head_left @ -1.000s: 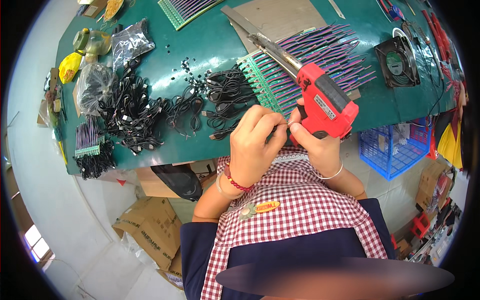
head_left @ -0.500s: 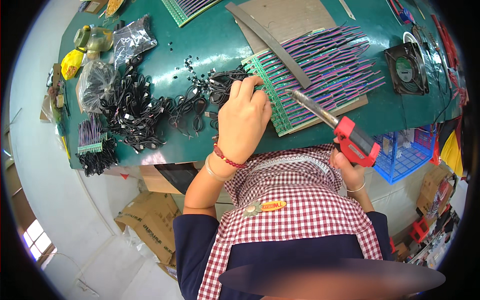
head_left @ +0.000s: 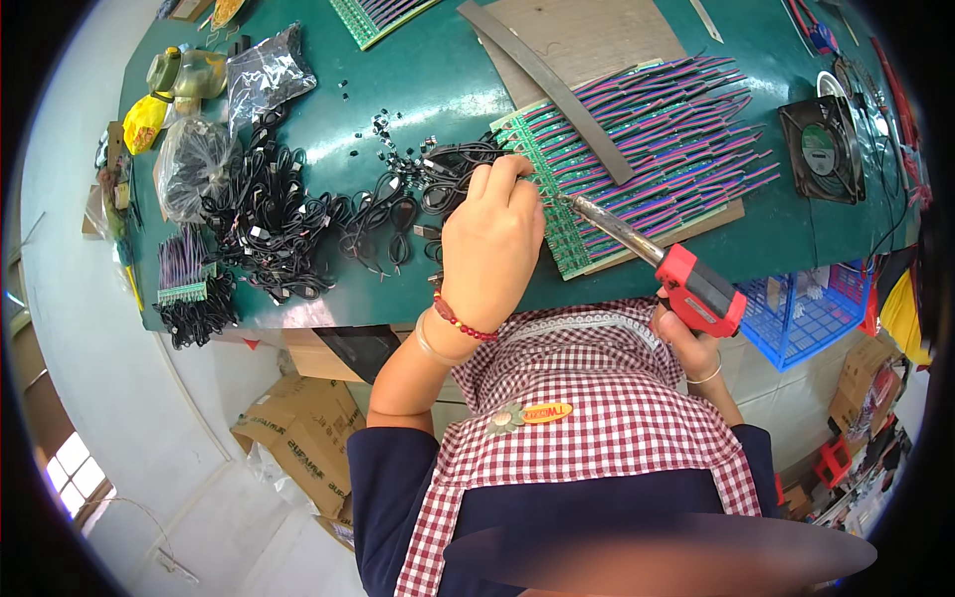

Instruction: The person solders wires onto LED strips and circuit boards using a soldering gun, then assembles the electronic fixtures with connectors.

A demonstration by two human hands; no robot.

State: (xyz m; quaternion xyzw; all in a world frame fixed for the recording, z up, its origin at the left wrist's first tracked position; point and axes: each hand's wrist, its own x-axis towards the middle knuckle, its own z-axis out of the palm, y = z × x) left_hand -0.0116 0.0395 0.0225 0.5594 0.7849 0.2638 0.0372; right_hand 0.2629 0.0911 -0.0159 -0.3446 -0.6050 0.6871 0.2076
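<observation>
My left hand [head_left: 492, 234] reaches over the left edge of a green circuit board panel [head_left: 565, 239], its fingertips pinched at the solder points. What the fingers hold is hidden behind them. Black cables [head_left: 453, 169] lie bunched just beyond this hand. In my right hand [head_left: 686, 343] is a red and black soldering gun [head_left: 701, 291]. Its metal barrel slants up to the left, the tip at the board's edge strip close to my left fingertips. Rows of pink, blue and black wires [head_left: 667, 129] fan out rightward from the panel, with a flat grey bar [head_left: 557, 95] lying across them.
Piles of black cables [head_left: 264, 214] and a plastic bag [head_left: 194, 169] lie at left. Small black parts [head_left: 383, 129] are scattered mid-table. A cardboard sheet [head_left: 597, 35] lies under the panel. At right are a black fan [head_left: 821, 149] and, lower, a blue basket [head_left: 796, 318].
The soldering gun's tip has moved left across the board, nearer my left fingertips. My left hand stays pinched at the board's edge. The whole view has shifted slightly.
</observation>
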